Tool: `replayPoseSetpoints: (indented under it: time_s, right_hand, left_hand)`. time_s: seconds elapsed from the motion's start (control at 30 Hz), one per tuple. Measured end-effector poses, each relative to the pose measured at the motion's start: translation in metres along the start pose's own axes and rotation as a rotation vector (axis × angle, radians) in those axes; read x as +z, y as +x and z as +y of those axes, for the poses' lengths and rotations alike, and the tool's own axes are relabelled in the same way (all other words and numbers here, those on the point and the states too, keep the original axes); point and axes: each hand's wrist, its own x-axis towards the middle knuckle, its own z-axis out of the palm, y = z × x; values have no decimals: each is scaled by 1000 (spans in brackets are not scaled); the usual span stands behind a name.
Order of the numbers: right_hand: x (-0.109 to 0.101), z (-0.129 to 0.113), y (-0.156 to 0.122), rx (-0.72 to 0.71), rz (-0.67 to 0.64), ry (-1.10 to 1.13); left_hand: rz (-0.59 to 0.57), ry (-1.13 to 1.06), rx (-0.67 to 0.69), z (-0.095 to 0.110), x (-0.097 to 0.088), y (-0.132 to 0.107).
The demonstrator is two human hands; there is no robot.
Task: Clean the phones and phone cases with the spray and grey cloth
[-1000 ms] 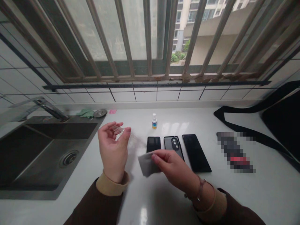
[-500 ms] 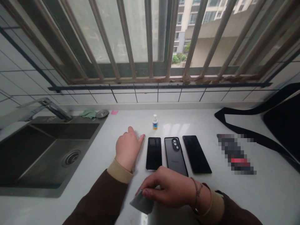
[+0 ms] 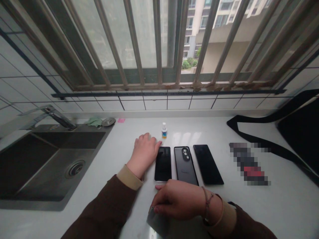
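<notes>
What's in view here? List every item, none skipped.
phones: 3, black, side by side on the counter
bottle: 1, white, blue label, behind phones
sink: 1, steel, left
tap: 1, steel, behind sink
cloth: 1, green, behind sink
strainer: 1, steel, beside cloth
note: 1, pink, beside strainer
strap: 1, black, far right
blurred item: 1, dark and red, right of phones
window bars: several, brownish, ahead
grey sheet: 1, in right hand
left hand: on counter, beside phones
right hand: near counter's front, below phones
</notes>
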Motion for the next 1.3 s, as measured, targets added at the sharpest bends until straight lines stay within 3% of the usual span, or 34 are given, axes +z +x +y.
replayPoseSetpoints:
  time_s: [0.1, 0.3, 0.5, 0.53, 0.6, 0.67, 0.73, 0.83, 0.9, 1.0, 1.1, 1.23, 1.3]
  right_hand:
    - [-1, 0, 0, 7, 10, -9]
    - [-2, -3, 0, 21, 1, -19]
    - [-1, -2, 0, 33, -27, -20]
    - [0, -1, 0, 33, -32, -20]
    - [1, 2, -1, 40, -41, -31]
    - [1, 4, -2, 40, -46, -32]
    - [0, 4, -3, 33, -53, -16]
    - [-3, 1, -3, 41, -64, 11]
    - [-5, -1, -2, 46, -58, 22]
    - [-8, -4, -3, 74, -16, 117]
    - [-12, -7, -6, 148, 66, 352]
    - [-16, -11, -10, 136, 215, 860]
    - [-20, -13, -11, 134, 360, 1122]
  left_hand:
    - [-44, -117, 119, 7, 9, 7]
    - [-35, -311, 142, 7, 19, 9]
    - [-26, -557, 94, 1, 2, -2]
    - [-41, -652, 94, 2, -3, -8]
    - [-122, -1291, 39, 4, -12, -21]
    - [-327, -1695, 0, 7, -18, -34]
    - [-462, -1866, -33, 8, -19, -43]
    - [-541, -1912, -46, 10, -13, -48]
    - [-546, -1884, -135, 13, -8, -44]
    - [-470, -1827, -468, 21, -2, -34]
    - [-506, -1821, -756, 26, -3, -24]
    - [-491, -1913, -908, 26, -16, -19]
    - [-472, -1974, -942, 26, -23, -22]
